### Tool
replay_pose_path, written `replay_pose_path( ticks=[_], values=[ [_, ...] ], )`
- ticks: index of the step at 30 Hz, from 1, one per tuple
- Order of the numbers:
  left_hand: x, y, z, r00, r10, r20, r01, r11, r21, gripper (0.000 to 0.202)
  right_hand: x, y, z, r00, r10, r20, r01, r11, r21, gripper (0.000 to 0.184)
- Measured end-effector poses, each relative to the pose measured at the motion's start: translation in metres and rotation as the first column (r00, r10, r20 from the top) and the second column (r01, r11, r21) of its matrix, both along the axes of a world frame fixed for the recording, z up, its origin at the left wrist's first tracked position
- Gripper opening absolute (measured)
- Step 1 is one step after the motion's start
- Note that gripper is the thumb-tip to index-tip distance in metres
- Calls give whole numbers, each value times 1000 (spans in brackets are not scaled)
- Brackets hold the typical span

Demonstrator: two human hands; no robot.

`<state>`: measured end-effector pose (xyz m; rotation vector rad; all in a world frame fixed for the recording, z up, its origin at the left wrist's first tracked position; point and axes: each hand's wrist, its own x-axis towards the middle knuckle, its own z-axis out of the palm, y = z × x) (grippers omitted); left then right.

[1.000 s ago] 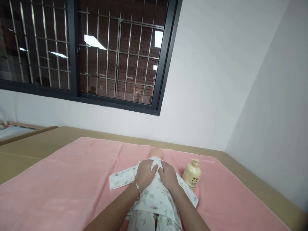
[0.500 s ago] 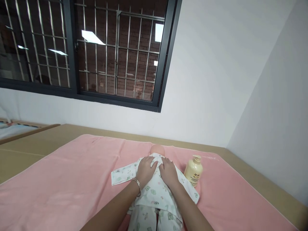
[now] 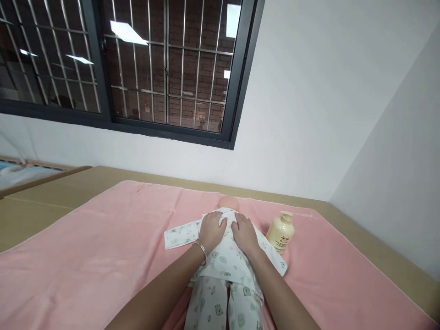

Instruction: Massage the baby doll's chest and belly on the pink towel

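Observation:
A baby doll (image 3: 228, 202) lies on a pink blanket (image 3: 120, 238), its bald head toward the wall. It wears a white patterned top (image 3: 227, 259) and matching trousers (image 3: 211, 302). My left hand (image 3: 212, 230) rests flat on the left side of the doll's upper body, fingers stretched toward its head; a silver bangle circles that wrist. Mirroring it, my right hand (image 3: 245, 233) lies flat on the right side, thumb near the other thumb. Both hands are open and hold nothing. One sleeve (image 3: 182, 234) spreads out to the left, the other slants down to the right beneath my forearm.
A pale yellow pump bottle (image 3: 281, 233) stands on the blanket right of the doll. Beyond the blanket runs the tan table edge (image 3: 110, 172), against a white wall (image 3: 292, 114). A dark-framed barred window (image 3: 168, 68) is above.
My view has tilted slightly downward, so the scene sits a little differently in the frame. Both hands stay on the doll's upper body, with the fingers shifted only slightly.

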<state>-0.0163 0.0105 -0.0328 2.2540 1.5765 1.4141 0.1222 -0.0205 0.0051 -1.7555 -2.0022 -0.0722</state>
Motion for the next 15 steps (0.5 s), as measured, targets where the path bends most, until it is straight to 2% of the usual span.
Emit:
replay_pose_path(
  ticks=[3,7,9,12,15],
  values=[
    [0,0,-2,999,27,27,-28,999,40,20,0,-3,0,999,-14,-31,15,999,30,38],
    [0,-4,-3,994,109,-5,-108,988,106,20,-7,-14,3,984,-179,20,177,983,51,34],
    [0,-5,-2,991,132,-16,-130,985,112,19,-8,-16,3,977,-214,16,213,976,56,33],
    [0,-6,-1,992,124,-7,-123,990,74,16,-6,-13,3,987,-160,-22,161,986,51,33],
    [-1,-5,0,999,45,2,-45,999,19,18,-3,-6,2,998,-57,-21,58,998,37,39]
  ],
)
